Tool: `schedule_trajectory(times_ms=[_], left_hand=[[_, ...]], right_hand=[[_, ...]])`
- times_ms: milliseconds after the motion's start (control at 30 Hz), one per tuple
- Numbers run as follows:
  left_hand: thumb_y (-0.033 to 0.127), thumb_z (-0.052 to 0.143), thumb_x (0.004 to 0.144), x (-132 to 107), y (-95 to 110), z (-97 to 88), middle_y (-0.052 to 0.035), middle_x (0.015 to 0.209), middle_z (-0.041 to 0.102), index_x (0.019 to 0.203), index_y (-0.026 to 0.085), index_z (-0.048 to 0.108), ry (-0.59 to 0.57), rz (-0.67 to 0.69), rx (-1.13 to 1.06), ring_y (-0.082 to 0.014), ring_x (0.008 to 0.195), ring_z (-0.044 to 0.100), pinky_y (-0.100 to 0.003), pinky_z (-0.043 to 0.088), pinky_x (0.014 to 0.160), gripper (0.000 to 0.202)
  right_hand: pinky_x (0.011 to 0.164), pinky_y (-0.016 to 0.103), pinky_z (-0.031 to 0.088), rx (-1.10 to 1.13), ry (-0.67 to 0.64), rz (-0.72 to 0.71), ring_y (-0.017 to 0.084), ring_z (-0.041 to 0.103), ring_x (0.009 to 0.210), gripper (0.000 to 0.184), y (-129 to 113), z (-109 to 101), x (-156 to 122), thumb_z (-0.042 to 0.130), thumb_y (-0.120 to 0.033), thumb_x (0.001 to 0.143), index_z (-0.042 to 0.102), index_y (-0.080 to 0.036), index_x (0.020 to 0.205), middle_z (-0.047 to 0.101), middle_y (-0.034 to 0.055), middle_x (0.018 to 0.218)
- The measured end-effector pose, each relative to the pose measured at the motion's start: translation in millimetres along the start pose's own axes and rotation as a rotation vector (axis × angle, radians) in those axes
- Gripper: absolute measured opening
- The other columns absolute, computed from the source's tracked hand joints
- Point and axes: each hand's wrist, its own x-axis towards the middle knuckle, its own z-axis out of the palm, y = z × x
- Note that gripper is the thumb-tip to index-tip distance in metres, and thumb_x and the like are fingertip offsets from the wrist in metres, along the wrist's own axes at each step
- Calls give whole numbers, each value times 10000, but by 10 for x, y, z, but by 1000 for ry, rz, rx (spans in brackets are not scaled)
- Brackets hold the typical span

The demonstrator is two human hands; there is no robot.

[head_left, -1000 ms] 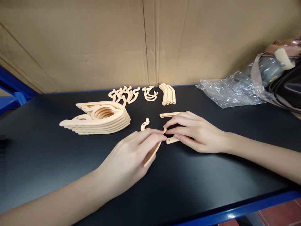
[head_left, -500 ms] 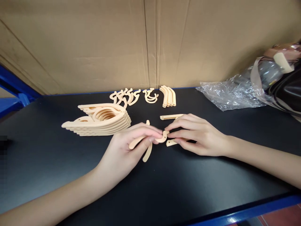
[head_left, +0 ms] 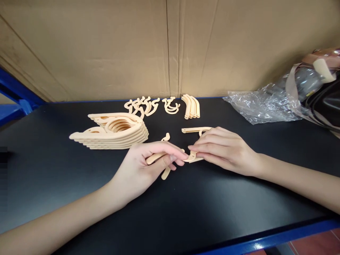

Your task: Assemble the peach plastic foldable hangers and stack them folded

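Observation:
My left hand is closed around a curved beige plastic hanger piece, whose middle the fingers cover. My right hand pinches a small holed end just beyond the left fingertips; whether it belongs to the same piece cannot be told. Beneath the left fingers, another curved piece lies on the black table. A beige hanger body sits under the right hand, mostly hidden, with one straight arm showing behind the fingers.
Left of my hands stands a stack of beige hanger bodies. Along the back lie several hook pieces, a few more curved hooks and a row of curved arms. Crumpled clear plastic and a dark bag occupy the right.
My right fingers have closed on the small holed end, which has shifted slightly right. The left hand keeps its grip on the curved piece.

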Motion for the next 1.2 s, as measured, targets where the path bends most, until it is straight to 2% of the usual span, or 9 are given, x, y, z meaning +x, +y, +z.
schedule_trajectory(times_ms=[100, 333, 433, 533, 700, 833, 1000, 1100, 1200], left_hand=[[83, 566, 905, 6, -23, 3, -29, 946, 751, 908, 188, 723, 26, 72, 104, -130, 775, 718, -205, 600, 665, 188], [47, 490, 954, -47, -73, -23, -57, 1068, 693, 1051, 171, 631, -12, 480, 601, -122, 962, 662, -235, 526, 844, 211], [205, 541, 974, -58, -54, -10, -66, 980, 699, 1082, 140, 591, -38, 604, 779, -160, 883, 650, -281, 508, 754, 136], [301, 545, 974, -56, -45, 25, -46, 849, 672, 970, 130, 608, -73, 665, 979, -180, 752, 583, -318, 440, 647, 183], [216, 367, 1010, -51, -84, 59, -50, 800, 591, 849, 158, 584, -123, 612, 994, -200, 730, 463, -341, 383, 666, 276], [187, 319, 1008, -39, -107, 37, -75, 841, 553, 871, 151, 560, -63, 491, 996, -222, 778, 431, -362, 389, 720, 280], [196, 320, 986, -32, -136, 12, -56, 786, 510, 774, 186, 499, -37, 369, 988, -216, 734, 419, -351, 366, 646, 277], [202, 338, 969, -29, -142, 14, -40, 736, 501, 734, 194, 470, -50, 337, 966, -208, 718, 420, -344, 355, 627, 270], [205, 354, 965, -20, -144, 17, -33, 721, 499, 713, 195, 446, -49, 334, 965, -202, 715, 420, -340, 351, 633, 268]], right_hand=[[847, 342, 527, 14, 38, 6, 174, 656, 925, 178, -19, -1, -4, 612, -157, 929, 666, -144, 1099, 736, 67, 960], [761, 320, 533, -21, 104, -28, 163, 643, 859, 167, -158, -54, 30, 645, -130, 905, 669, -151, 1069, 746, 58, 910], [717, 315, 527, -51, 105, -43, 161, 640, 812, 117, -235, -84, 61, 651, -141, 903, 678, -141, 1017, 748, 56, 858], [715, 316, 527, -53, 113, -66, 161, 641, 806, 128, -277, -85, 72, 661, -145, 895, 677, -133, 1021, 748, 55, 850], [736, 305, 523, -57, 99, -76, 151, 644, 809, 149, -276, -52, 72, 625, -148, 917, 663, -166, 1060, 743, 28, 845], [804, 324, 496, -64, 51, 6, 166, 650, 881, 215, -176, -62, 61, 644, -239, 918, 646, -181, 1125, 736, 42, 924], [933, 445, 420, -50, -130, 55, 237, 612, 1020, 280, 56, -118, 14, 657, -405, 882, 682, -190, 1059, 692, 89, 1095], [972, 453, 407, -20, -212, 62, 249, 575, 1099, 250, 128, -109, -13, 657, -375, 878, 690, -187, 1040, 658, 98, 1169], [968, 408, 414, 19, -215, 59, 219, 577, 1105, 148, 101, -64, -19, 600, -280, 925, 692, -188, 994, 664, 81, 1145]])
